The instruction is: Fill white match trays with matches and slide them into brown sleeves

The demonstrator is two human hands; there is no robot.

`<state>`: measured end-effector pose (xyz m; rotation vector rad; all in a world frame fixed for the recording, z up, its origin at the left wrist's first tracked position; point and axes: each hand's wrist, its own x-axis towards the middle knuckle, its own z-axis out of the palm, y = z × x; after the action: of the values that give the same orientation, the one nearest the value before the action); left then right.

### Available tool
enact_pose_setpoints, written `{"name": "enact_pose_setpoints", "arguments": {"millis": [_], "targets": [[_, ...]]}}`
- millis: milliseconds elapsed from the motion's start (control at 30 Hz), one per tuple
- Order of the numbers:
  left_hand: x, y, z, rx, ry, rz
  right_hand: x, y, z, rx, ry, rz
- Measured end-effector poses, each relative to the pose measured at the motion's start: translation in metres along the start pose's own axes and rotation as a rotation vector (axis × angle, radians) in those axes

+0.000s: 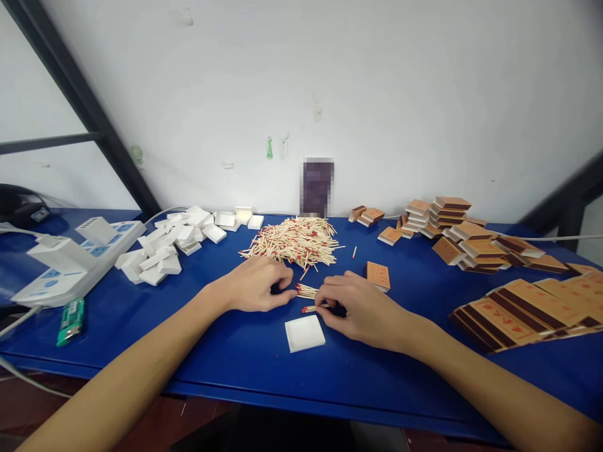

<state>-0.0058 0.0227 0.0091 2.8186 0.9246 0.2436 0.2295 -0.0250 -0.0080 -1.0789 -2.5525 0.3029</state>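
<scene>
My right hand (pixel 355 309) pinches a few matches (pixel 308 309) between thumb and fingertips, their red heads pointing left. Under its fingers, a small bunch of matches (pixel 307 290) lies on the blue table. My left hand (pixel 259 285) is curled, with thumb and forefinger tips close together at the red heads of that bunch. Whether anything is between those tips is hidden. Just below the hands sits a white matchbox tray (pixel 305 334). Behind them rises a large heap of loose matches (pixel 296 242). A brown matchbox (pixel 377 276) lies beyond my right hand.
White matchbox trays (pixel 174 242) are piled at the left, near a white power strip (pixel 80 260) and a green lighter (pixel 70 321). Matchboxes (pixel 475 245) are stacked at the right, with a row of them (pixel 522 314) nearer. One single match (pixel 354 252) lies apart from the heap.
</scene>
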Motion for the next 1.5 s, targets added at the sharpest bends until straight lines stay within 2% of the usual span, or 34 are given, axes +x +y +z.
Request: {"name": "enact_pose_setpoints", "arguments": {"millis": [233,500,900,1333,1500], "targets": [[0.002,-0.001,0.0,0.0,-0.009,0.007,0.002,0.003,0.003,0.012,-0.024,-0.006],[0.003,0.0,0.002,-0.049,0.036,0.018,0.001,0.006,0.009,-0.001,0.027,-0.012],[0.003,0.001,0.003,-0.125,-0.008,0.0,0.003,0.007,0.01,-0.002,0.033,-0.011],[0.003,-0.003,0.004,-0.053,-0.005,0.012,0.002,0.004,0.007,0.013,0.006,0.014],[0.002,-0.005,0.008,-0.036,0.032,0.02,0.003,0.0,0.005,0.059,0.0,0.027]]}}
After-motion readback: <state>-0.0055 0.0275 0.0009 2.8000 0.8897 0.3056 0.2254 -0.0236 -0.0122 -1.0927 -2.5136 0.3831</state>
